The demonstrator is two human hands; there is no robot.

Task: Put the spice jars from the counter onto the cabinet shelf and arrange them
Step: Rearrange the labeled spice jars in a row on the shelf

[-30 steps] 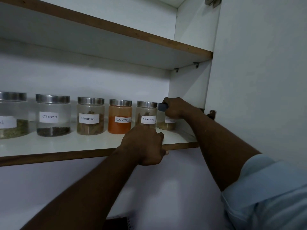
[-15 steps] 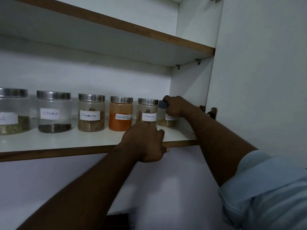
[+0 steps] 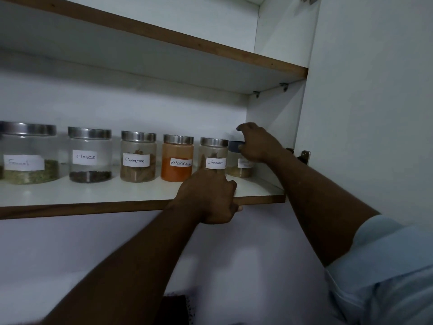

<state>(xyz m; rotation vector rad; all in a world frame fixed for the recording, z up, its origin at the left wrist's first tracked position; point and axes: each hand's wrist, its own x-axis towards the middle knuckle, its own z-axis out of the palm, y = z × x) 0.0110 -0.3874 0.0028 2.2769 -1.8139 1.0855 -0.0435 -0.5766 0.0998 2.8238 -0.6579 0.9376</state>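
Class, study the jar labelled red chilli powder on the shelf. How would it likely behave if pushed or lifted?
The red chilli powder jar looks well filled, so probably heavy for its size. Squat and flat-based, it should slide on the smooth shelf rather than tip. Its clear walls look stiff, perhaps breakable.

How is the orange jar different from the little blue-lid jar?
The clear jar of orange powder has a silver lid; the small clear jar has a dark blue lid. The orange jar is taller; the small one holds just a low brownish layer. Only the small jar has the right hand on its lid. Both stand upright on the white shelf.
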